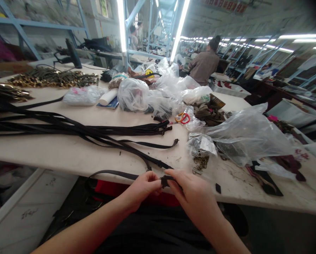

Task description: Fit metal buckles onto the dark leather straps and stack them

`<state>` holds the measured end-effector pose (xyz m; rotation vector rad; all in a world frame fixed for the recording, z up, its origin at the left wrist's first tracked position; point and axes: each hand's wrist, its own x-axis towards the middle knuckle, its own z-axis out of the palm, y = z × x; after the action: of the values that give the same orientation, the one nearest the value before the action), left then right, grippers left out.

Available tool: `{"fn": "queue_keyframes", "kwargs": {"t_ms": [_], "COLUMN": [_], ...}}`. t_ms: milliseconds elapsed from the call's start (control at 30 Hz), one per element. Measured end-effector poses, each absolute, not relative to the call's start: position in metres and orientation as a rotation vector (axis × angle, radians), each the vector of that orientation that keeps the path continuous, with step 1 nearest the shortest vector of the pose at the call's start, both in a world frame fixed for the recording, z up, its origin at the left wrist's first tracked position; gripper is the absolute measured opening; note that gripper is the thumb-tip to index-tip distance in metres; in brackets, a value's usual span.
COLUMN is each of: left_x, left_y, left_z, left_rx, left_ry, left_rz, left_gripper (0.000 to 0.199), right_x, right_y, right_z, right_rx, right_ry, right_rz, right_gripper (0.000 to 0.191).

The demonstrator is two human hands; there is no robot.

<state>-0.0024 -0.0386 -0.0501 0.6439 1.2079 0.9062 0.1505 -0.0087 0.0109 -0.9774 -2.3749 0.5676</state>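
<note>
At the table's near edge both my hands grip one black strap. My left hand pinches its end between thumb and fingers. Just beside it my right hand is closed round the same strap, thumb below and fingers on top. A small dark piece, perhaps a buckle or slider, shows between the two hands; its details are too blurred to make out. From the left, a bundle of long black straps stretches across the table, and one loose strap loops over the front edge near my left hand.
Red-handled scissors lie beyond my hands. Clear plastic bags cover the right and middle. Metal-ended pieces are heaped at the back left. A small black piece lies near the front edge. A person stands farther off.
</note>
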Motion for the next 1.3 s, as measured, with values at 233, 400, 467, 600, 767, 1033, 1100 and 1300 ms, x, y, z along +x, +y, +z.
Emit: {"fn": "queue_keyframes", "kwargs": {"t_ms": [233,400,467,600,767,1033,1100,1300], "left_x": [0.002,0.0,0.0,0.004,0.005,0.004,0.006,0.003], "left_y": [-0.048,-0.052,-0.054,-0.057,-0.059,-0.055,-0.053,-0.049], "left_z": [-0.049,-0.046,-0.046,-0.048,-0.056,-0.071,-0.072,-0.074], "left_rx": [0.66,0.681,0.698,0.734,0.58,0.523,0.565,0.555], "left_ry": [1.264,1.29,1.307,1.367,1.229,1.224,1.298,1.253], "left_rz": [0.942,0.997,1.028,1.058,1.017,0.972,0.996,0.991], "left_gripper": [0.015,0.022,0.023,0.02,0.023,0.021,0.018,0.023], "right_x": [0.151,0.148,0.147,0.146,0.148,0.148,0.146,0.143], "right_y": [-0.016,-0.019,-0.022,-0.031,-0.026,-0.02,-0.019,-0.012], "right_z": [-0.023,-0.026,-0.027,-0.027,-0.033,-0.042,-0.046,-0.06], "right_rx": [-1.152,-1.144,-1.109,-1.043,-1.102,-1.161,-1.192,-1.189], "right_ry": [-2.551,-2.408,-2.383,-2.39,-2.388,-2.475,-2.474,-2.447], "right_rz": [0.131,0.259,0.325,0.382,0.259,0.066,0.02,0.273], "right_gripper": [0.02,0.019,0.019,0.022,0.021,0.022,0.023,0.023]}}
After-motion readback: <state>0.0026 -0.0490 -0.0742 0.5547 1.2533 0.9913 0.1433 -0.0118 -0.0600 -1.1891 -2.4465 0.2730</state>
